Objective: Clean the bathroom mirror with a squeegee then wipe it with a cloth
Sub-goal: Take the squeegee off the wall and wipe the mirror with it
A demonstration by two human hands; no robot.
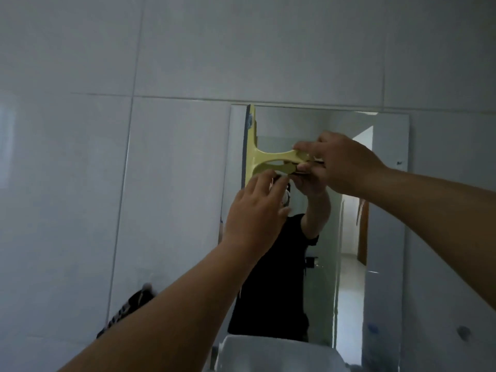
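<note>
The yellow squeegee (257,159) lies against the mirror (386,210) near the mirror's upper left corner, its blade running straight up and down along the left edge, its handle pointing sideways toward the mirror's middle. The right hand (338,162) has its grip clasped round the end of that handle, thumb on top. The left hand (255,210) is just below the squeegee head, fingers loosely spread with the tips touching or nearly touching its lower part; whether they press on it cannot be told. With the blade upright at the left edge, the coming stroke seems to run sideways across the mirror toward its right side, led by the right hand. No cloth shows.
</note>
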